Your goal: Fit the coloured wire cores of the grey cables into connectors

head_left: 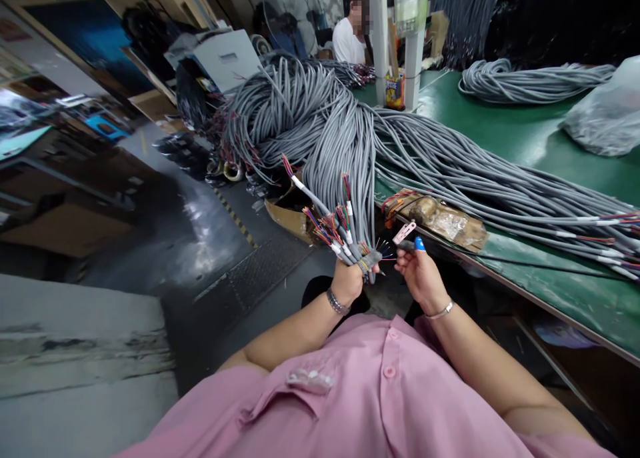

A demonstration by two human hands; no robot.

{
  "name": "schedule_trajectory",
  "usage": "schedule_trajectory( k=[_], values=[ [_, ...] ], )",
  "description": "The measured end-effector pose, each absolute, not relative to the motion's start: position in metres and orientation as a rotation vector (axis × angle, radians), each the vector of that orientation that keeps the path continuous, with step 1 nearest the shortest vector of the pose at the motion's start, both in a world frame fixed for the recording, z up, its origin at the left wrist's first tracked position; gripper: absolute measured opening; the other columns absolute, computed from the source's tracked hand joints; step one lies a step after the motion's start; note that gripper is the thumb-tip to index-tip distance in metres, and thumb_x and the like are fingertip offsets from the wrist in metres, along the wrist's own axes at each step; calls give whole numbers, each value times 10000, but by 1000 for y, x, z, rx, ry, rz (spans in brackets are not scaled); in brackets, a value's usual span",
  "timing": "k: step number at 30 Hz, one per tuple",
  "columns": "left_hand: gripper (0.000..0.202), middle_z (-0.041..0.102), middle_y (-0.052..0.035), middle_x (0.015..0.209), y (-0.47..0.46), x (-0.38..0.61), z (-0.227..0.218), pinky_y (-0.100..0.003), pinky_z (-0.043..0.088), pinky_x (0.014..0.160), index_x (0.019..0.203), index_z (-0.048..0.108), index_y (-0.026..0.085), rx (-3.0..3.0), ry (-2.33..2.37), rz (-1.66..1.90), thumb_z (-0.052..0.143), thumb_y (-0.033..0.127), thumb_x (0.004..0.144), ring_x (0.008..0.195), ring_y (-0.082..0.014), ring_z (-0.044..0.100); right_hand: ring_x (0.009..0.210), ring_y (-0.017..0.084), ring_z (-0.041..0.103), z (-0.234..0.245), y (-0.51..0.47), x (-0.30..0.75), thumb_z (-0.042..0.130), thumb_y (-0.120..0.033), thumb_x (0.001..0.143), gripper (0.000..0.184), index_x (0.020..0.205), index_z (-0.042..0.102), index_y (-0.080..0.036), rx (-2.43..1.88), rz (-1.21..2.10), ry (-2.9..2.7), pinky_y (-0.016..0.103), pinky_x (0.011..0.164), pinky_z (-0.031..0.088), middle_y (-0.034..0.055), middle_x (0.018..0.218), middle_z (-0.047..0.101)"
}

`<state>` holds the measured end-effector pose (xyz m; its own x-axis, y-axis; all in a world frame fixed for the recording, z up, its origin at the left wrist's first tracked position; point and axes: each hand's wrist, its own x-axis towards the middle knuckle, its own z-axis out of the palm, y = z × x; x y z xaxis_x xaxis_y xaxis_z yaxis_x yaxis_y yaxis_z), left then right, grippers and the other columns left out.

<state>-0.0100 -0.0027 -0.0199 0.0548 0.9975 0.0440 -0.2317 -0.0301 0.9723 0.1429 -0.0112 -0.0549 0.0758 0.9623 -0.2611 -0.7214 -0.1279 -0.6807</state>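
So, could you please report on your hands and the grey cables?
Left hand gripping bundled grey cables, coloured wire ends exposed. Right hand beside splayed thin wires, hold unclear. Flat pink piece close by.

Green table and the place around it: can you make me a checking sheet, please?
Surface: green table, shiny, with grey cables lying across it.
Things in hand: a bundle of cable ends, coloured wires showing.
Clutter: plastic bag and taped block on the table.
Hands: left hand grips the bundle; right hand is beside a pink thing, its hold unclear.
Cables: big grey heap, plus a thin black cord near the table edge.
Surroundings: fan, person in white, striped floor line.
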Motion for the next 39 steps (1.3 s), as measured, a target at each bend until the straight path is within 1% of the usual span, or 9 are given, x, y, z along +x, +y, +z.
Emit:
schedule_trajectory(
  k=[5, 10, 15, 23, 27, 32, 34, 36, 39],
  values=[
    [275, 583, -5, 516, 3, -10, -15, -220, 406, 448, 601, 616, 131, 1137, 949, 1139, 756, 354, 680, 442, -92, 508, 597, 108, 553, -39, 11, 153, 605, -715, 713, 549, 827, 684, -184, -785, 1602, -454, 229, 549, 493, 24, 752, 651],
    [251, 588, -8, 515, 5, -5, -7, -220, 385, 442, 617, 628, 131, 1143, 919, 1090, 759, 340, 664, 453, -100, 517, 606, 106, 551, -31, 19, 152, 689, -590, 733, 411, 799, 676, -185, -759, 1551, -511, 226, 572, 493, 10, 719, 647],
    [261, 567, -5, 498, 7, 1, -2, -219, 371, 437, 563, 610, 131, 1184, 926, 1076, 728, 322, 698, 438, -91, 497, 607, 105, 555, -33, 18, 150, 734, -521, 723, 347, 806, 671, -190, -675, 1605, -392, 232, 564, 478, -3, 729, 656],
    [271, 575, -6, 497, 8, 2, -6, -217, 373, 445, 577, 608, 135, 1241, 1006, 1031, 738, 343, 693, 439, -92, 498, 657, 124, 585, -31, 22, 146, 777, -410, 707, 263, 834, 684, -199, -655, 1564, -311, 248, 618, 492, -2, 741, 680],
    [262, 582, -7, 492, 7, 2, -4, -214, 359, 429, 615, 619, 133, 1215, 1024, 1018, 752, 351, 675, 423, -91, 491, 654, 128, 574, -29, 19, 145, 755, -479, 713, 302, 839, 677, -216, -652, 1584, -319, 257, 611, 488, -6, 749, 679],
    [279, 582, -12, 502, 4, -3, -7, -215, 388, 445, 589, 614, 133, 1181, 1014, 1030, 760, 358, 666, 443, -95, 513, 632, 132, 574, -32, 15, 150, 606, -692, 732, 488, 834, 654, -216, -680, 1675, -340, 258, 581, 480, 13, 771, 672],
    [282, 581, -12, 500, 3, -5, -9, -218, 392, 441, 588, 615, 134, 1175, 997, 1052, 756, 364, 671, 438, -96, 509, 634, 135, 580, -32, 16, 151, 568, -719, 737, 529, 863, 660, -213, -690, 1708, -351, 258, 582, 487, 21, 780, 672],
    [290, 579, -11, 498, 1, -6, -9, -222, 392, 437, 580, 611, 135, 1163, 965, 1084, 752, 371, 673, 432, -95, 503, 651, 136, 587, -30, 17, 152, 595, -669, 756, 480, 881, 668, -211, -691, 1691, -369, 252, 590, 493, 23, 791, 677],
    [295, 578, -9, 503, 0, -4, -7, -224, 392, 443, 564, 609, 137, 1146, 941, 1128, 744, 371, 682, 437, -93, 502, 663, 127, 588, -28, 20, 151, 672, -522, 773, 331, 856, 679, -201, -700, 1599, -399, 237, 609, 496, 20, 788, 686]
  ],
)
